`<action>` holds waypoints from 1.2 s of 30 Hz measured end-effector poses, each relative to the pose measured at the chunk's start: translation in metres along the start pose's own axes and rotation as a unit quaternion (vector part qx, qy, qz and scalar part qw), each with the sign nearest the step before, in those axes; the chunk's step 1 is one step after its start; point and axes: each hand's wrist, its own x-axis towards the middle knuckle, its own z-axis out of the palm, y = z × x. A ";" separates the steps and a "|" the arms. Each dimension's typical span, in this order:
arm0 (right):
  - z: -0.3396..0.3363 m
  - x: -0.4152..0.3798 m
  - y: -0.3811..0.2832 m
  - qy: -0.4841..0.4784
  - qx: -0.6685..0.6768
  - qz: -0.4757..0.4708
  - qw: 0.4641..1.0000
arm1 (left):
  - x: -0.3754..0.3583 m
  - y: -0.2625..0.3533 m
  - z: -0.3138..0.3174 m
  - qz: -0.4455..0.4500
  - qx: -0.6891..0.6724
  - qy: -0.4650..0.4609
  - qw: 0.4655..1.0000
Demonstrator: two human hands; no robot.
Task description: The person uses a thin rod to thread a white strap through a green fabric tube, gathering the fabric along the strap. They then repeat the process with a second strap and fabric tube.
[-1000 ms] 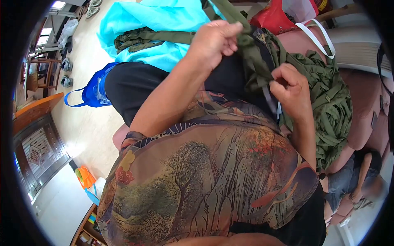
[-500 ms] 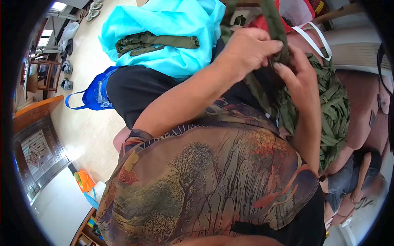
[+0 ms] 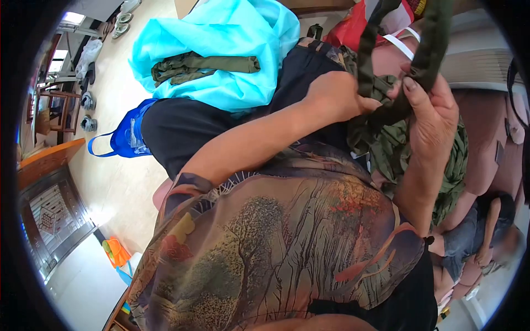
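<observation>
A long olive-green fabric strap (image 3: 433, 44) hangs in loops between my two hands, above my lap. My left hand (image 3: 337, 95) is closed on its left part, with some fingers hidden behind the cloth. On the other side my right hand (image 3: 433, 107) pinches the strap between thumb and fingers. Beside and below my right forearm lies a heap of similar green straps (image 3: 454, 165), partly covered by the arm. A folded green bundle (image 3: 234, 64) rests on a turquoise sheet (image 3: 243, 91) beyond my left knee.
A blue bag (image 3: 122, 135) is beside my left knee. A red and white bag (image 3: 348, 32) stands ahead of me. Another person (image 3: 464, 234) sits at the right on the brownish-pink sofa (image 3: 486, 149). Shoes (image 3: 88, 101) and an orange bag (image 3: 117, 251) lie to the left.
Both hands have moved right and slightly apart, carrying the strap with them. The strap now forms a wider loop between them, and more of my lap shows.
</observation>
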 end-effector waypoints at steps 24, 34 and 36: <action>-0.007 -0.066 0.082 -0.126 -0.097 0.244 0.956 | 0.116 -0.141 -0.081 -0.113 -0.644 0.238 0.718; 0.012 -0.059 0.073 -0.103 -0.097 0.214 0.967 | -0.028 -0.070 -0.020 -0.183 -0.577 0.031 0.795; 0.016 -0.058 0.064 -0.104 -0.118 0.227 0.961 | -0.027 -0.066 -0.011 -0.185 -0.592 0.020 0.784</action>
